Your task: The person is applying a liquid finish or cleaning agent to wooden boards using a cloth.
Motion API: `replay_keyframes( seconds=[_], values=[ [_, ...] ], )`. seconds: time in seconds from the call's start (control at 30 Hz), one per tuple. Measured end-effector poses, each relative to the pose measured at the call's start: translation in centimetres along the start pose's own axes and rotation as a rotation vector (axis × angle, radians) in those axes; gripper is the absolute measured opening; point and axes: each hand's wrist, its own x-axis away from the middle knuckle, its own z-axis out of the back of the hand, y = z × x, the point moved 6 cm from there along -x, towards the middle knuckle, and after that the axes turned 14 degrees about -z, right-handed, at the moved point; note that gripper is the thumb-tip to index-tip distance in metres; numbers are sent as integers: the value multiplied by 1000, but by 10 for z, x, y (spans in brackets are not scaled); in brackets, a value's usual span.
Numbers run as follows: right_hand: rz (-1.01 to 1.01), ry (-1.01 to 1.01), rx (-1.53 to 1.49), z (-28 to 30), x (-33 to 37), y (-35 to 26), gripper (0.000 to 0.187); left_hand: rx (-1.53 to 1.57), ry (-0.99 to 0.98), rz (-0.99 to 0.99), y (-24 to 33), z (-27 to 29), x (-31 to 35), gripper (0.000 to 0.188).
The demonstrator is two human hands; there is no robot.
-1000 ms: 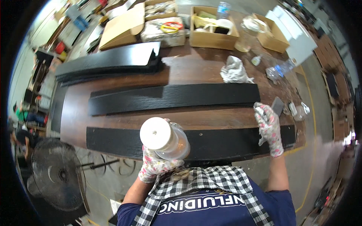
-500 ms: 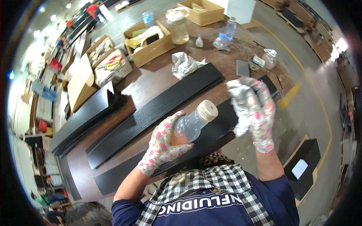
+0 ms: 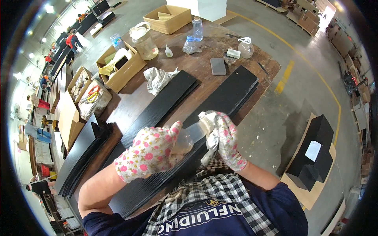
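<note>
In a white glove with pink flowers, my left hand [image 3: 147, 153] is wrapped round a clear plastic bottle [image 3: 189, 137]. The bottle lies tilted, its pale cap end toward my right hand. My right hand [image 3: 229, 141], gloved alike, holds a crumpled white cloth [image 3: 212, 143] against that cap end. Part of the cap is hidden by the cloth. Beneath both hands runs a stack of black boards [image 3: 226, 94] on the brown table. Left of it lies another black board stack [image 3: 157, 106].
A crumpled white rag [image 3: 158, 80] lies beyond the boards, near a cardboard box [image 3: 126, 72] of odds and ends. A large jug [image 3: 145, 43], a small dropper bottle [image 3: 168, 51] and a grey block [image 3: 217, 66] stand farther back. Black panels [image 3: 315, 157] lie on the floor at right.
My right hand has come down and left, bringing the cloth onto the bottle's cap end. The bottle has tipped closer to level in my left hand. The whole view has shifted.
</note>
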Motion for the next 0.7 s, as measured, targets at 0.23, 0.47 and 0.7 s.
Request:
replay_keyframes(
  seconds=[0.23,0.47,0.7],
  values=[
    [496,105,495,-13,-1,-92,26,199,584,-220,-3,-24,-36,84],
    [881,7,821,-46,-3,-117,28,740,1008,-153,-27,-51,-21,89],
    [335,508,818,60,-40,-75,13,1028,1300,15,-95,-79,-41,92]
  ],
)
